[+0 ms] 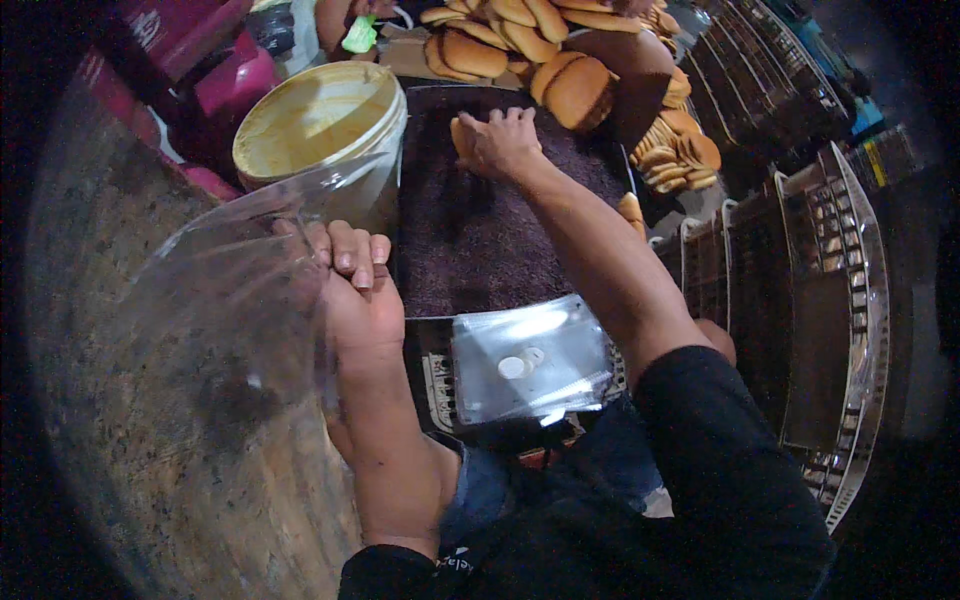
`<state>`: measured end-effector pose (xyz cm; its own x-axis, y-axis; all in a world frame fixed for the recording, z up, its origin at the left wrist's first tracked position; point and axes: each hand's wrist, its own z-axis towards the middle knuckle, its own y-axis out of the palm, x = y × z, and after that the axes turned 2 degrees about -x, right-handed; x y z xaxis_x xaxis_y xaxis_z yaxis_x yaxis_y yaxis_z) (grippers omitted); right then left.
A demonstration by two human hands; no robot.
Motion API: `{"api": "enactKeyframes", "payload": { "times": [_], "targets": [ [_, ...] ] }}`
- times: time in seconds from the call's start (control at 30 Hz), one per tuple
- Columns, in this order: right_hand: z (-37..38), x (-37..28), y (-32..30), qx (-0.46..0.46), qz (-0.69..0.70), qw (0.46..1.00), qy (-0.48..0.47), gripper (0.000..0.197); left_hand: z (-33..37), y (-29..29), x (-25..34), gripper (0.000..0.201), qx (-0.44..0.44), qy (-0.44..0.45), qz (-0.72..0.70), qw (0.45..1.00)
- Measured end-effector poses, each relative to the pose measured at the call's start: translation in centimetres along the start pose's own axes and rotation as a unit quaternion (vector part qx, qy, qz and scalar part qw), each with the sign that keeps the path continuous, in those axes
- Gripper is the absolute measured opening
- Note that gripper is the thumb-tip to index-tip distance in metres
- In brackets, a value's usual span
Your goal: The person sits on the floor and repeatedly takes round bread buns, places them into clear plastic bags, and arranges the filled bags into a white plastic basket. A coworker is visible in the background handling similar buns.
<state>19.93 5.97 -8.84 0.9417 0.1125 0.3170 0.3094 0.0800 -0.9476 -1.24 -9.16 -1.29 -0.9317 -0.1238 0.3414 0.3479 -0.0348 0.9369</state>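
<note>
My left hand (pixel 358 275) is turned palm up with its fingers curled, gripping a clear plastic bag (pixel 230 265) that spreads out to the left. My right hand (pixel 498 142) reaches over a tray (pixel 480 230) with a dark purple-brown, grainy surface. It is closed on a flat golden-brown bread (pixel 460 138), mostly hidden by the fingers. At the tray's near edge lies a stack of clear plastic bags (pixel 475 375), with a few pale round discs (pixel 512 367) on top.
More flat breads (pixel 475 52) are heaped at the far end, with another pile (pixel 680 150) to the right. A large yellowish bucket (pixel 395 115) stands left of the tray. Plastic crates (pixel 855 300) line the right side. Another person's hand (pixel 632 6) shows at the top.
</note>
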Motion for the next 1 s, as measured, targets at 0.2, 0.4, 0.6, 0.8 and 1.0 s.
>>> {"api": "enactKeyframes", "payload": {
  "times": [0.2,0.4,0.6,0.8,1.0],
  "targets": [
    [4.6,-2.8,1.3,-0.195,-0.014,0.981,-0.018,0.054,0.0,0.4,1.0,0.039,0.032,0.020,0.040,0.998],
    [-4.7,-0.1,6.4,0.275,0.415,0.865,0.059,0.042,-0.4,0.6,1.3,0.041,0.024,0.009,0.049,0.998],
    [-7.3,2.7,5.6,0.095,0.332,0.921,0.182,0.052,0.3,-1.0,0.0,0.039,0.117,0.054,0.197,0.972],
    [-11.8,10.5,0.8,0.053,0.613,0.768,0.177,0.064,1.8,-1.0,-1.8,0.054,0.174,0.156,0.370,0.899],
    [-23.3,15.5,-6.5,0.025,0.783,0.600,0.163,0.062,1.9,-1.3,-4.0,0.062,0.166,0.118,0.540,0.816]
  ]
}}
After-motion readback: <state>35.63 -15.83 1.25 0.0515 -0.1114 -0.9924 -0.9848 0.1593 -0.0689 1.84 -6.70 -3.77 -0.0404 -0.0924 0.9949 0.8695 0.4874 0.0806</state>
